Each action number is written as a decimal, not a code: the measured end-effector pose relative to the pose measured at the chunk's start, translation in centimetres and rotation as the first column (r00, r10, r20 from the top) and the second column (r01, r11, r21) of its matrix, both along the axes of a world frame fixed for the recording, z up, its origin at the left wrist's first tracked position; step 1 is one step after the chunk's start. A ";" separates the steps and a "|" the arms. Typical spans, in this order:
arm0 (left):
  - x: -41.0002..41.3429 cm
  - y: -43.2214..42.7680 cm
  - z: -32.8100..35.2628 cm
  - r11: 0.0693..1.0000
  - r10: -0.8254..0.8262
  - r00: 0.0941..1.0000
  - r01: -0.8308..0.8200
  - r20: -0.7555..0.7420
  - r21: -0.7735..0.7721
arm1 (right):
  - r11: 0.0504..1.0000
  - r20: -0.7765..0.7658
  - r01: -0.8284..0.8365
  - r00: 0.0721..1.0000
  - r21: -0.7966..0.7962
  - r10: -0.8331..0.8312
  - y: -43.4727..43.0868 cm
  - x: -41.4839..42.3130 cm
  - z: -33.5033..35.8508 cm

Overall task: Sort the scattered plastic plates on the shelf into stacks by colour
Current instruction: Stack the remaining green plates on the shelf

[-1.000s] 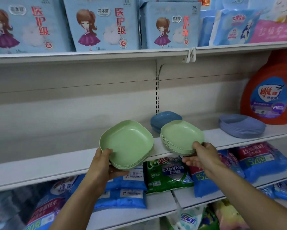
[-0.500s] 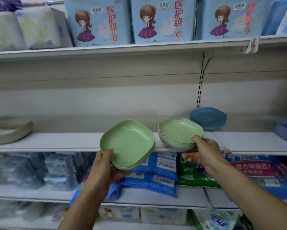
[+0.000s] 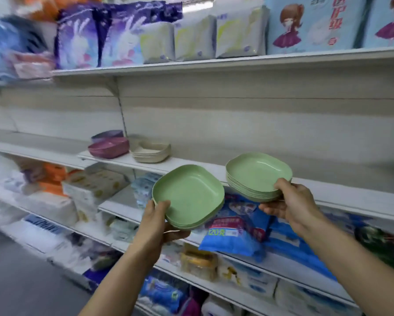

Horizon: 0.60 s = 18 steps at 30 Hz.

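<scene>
Grip firm: holds thin green stack [image 3: 189,192] in left hand [image 3: 155,224], thick green stack [image 3: 257,176] in right hand [image 3: 291,201], likely for merging.

The fingers of the left hand [image 3: 156,221] lie mostly hidden under the left stack [image 3: 188,197]. The right stack [image 3: 257,176] has rims too fine to count. Purple plates [image 3: 107,135] sit half hidden behind the maroon plates [image 3: 109,148]. The packs [image 3: 13,46] at far left are smeared. Both forearms [image 3: 116,279] run off the bottom edge.
</scene>
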<state>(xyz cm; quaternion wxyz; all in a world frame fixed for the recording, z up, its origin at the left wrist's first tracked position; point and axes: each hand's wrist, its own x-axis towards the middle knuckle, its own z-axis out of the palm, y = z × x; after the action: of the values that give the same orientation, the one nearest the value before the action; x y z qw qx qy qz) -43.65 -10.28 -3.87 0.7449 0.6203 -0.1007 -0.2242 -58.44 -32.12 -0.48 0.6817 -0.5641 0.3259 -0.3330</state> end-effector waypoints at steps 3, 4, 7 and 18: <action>4.4 6.7 0.7 0.995 0.097 0.992 -0.098 -0.076 -0.004 | 0.997 0.026 -0.079 0.997 0.027 0.078 5.3 6.1 -0.4; 5.9 8.9 0.8 0.991 0.133 0.986 -0.134 -0.103 -0.003 | 0.994 0.032 -0.104 0.994 0.034 0.103 7.0 8.3 -0.6; 10.0 15.0 0.9 0.978 0.209 0.971 -0.206 -0.118 0.037 | 0.983 0.050 -0.174 0.984 0.065 0.171 12.0 14.4 -1.7; 21.3 30.2 0.2 0.938 0.336 0.941 -0.332 -0.033 0.096 | 0.900 0.065 -0.423 0.906 0.105 0.418 26.3 31.5 -3.0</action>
<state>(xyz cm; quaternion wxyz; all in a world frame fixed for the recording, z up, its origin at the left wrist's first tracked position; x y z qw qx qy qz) -22.32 19.94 -3.69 0.7461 0.6552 0.0343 -0.1137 -26.99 -5.84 -3.47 0.7757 -0.5734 0.2014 -0.1702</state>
